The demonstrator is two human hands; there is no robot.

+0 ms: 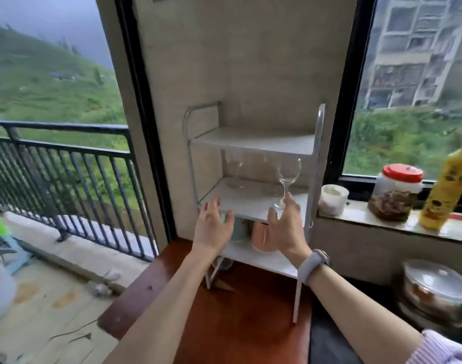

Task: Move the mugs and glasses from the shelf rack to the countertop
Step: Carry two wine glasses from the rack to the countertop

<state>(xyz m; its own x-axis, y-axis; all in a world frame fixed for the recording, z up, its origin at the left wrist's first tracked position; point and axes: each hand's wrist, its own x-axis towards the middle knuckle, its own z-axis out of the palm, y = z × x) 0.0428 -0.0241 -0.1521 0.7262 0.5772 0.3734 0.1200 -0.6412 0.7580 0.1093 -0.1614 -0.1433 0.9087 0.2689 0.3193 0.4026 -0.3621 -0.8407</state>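
Your two hands are reaching toward the white shelf rack (pixel 253 143) that stands on the brown countertop (pixel 224 324). Your left hand (pixel 214 227) is wide open, fingers spread, and holds nothing. It is in front of the middle shelf, near its left side. Your right hand (pixel 285 229) is open too. Its fingertips are right at the foot of the near wine glass (pixel 289 177), but you cannot tell if they touch it yet. Nothing is gripped.

The near wine glass stands upright on the middle shelf, toward the right and close to the front edge. A second wine glass (pixel 235 169) stands farther back on the left of the same shelf. It is blurry and hard to see. On the bottom shelf, partly hidden behind your hands, there is a pink mug (pixel 261 237) and a pale blue-green mug (pixel 237 229) to its left. The top shelf looks bare.

The glasses look thin and light. They will likely break if they bump the shelf above or tip over. Glass is smooth and can slip, and the tall stem makes it wobbly. Pinch the stem low down, or cup the bowl gently, and lift straight out toward you. Do not squeeze hard.

The mugs look thicker and heavier. They should be safer to grab around the body or by a handle, if they have one.
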